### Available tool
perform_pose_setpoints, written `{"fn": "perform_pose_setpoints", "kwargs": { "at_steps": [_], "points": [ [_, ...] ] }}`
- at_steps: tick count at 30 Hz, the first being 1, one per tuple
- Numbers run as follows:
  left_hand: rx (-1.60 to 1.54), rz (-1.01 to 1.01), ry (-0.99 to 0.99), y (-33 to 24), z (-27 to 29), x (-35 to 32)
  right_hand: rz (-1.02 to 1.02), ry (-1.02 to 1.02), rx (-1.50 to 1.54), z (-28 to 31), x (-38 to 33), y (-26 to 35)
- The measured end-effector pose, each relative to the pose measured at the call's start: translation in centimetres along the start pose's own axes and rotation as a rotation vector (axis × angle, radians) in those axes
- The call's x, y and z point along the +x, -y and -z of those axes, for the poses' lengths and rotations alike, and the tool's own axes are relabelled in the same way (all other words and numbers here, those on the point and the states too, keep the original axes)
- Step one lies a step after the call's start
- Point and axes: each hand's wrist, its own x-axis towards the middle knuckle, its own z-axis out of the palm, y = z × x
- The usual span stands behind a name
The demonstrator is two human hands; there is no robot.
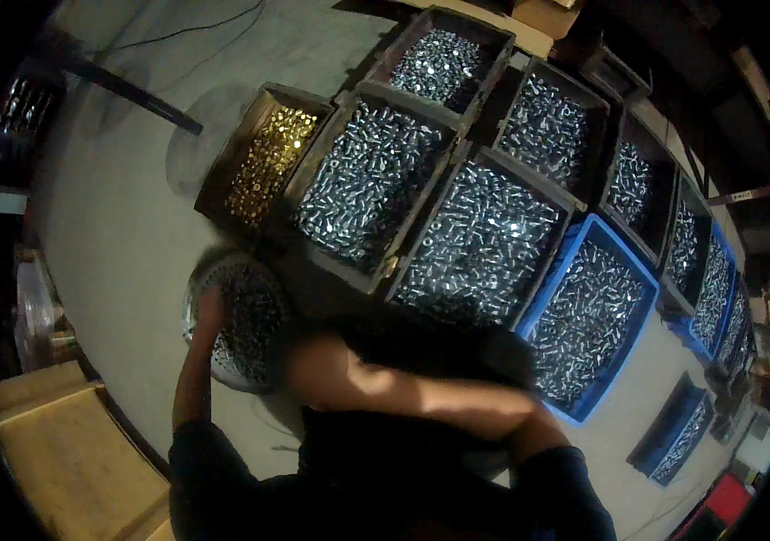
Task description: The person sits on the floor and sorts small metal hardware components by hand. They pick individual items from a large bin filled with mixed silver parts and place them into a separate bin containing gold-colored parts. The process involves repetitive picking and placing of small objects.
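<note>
A round metal bowl [245, 320] heaped with small silver fasteners sits on the grey floor, in front of the crates. My left hand [208, 308] reaches up along its left rim and grips the edge. My right forearm crosses from the lower right toward the bowl. My right hand [317, 361] is a blur just right of the bowl, and its fingers cannot be made out. A dark shape [430, 343] lies just above that forearm and hides the floor there.
Wooden crates of silver fasteners [484, 243] stand in rows beyond the bowl, and one crate [267, 162] holds brass-coloured ones. Blue plastic crates [592, 316] of the same parts run to the right. Pale wooden boards [60, 442] lie at the lower left. A cable [177, 34] crosses the far floor.
</note>
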Motion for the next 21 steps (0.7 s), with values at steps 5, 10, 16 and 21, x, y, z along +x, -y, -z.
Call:
{"fn": "perform_pose_setpoints", "kwargs": {
  "at_steps": [5,10,16,21],
  "points": [
    [-0.402,-0.270,-0.129,-17.5,5.7,15.1,0.012,0.091,0.187,-1.8,-0.3,0.1],
    [0.110,-0.285,0.239,-24.3,2.5,22.2,0.020,-0.037,-0.132,0.8,0.1,-0.2],
    [-0.051,-0.536,0.201,-22.4,0.2,24.8,0.005,-0.073,-0.063,-0.5,-0.7,-0.1],
    [0.157,-0.679,0.261,-22.8,0.6,24.3,-0.059,-0.017,-0.075,-1.1,-0.9,1.0]
  ]
}}
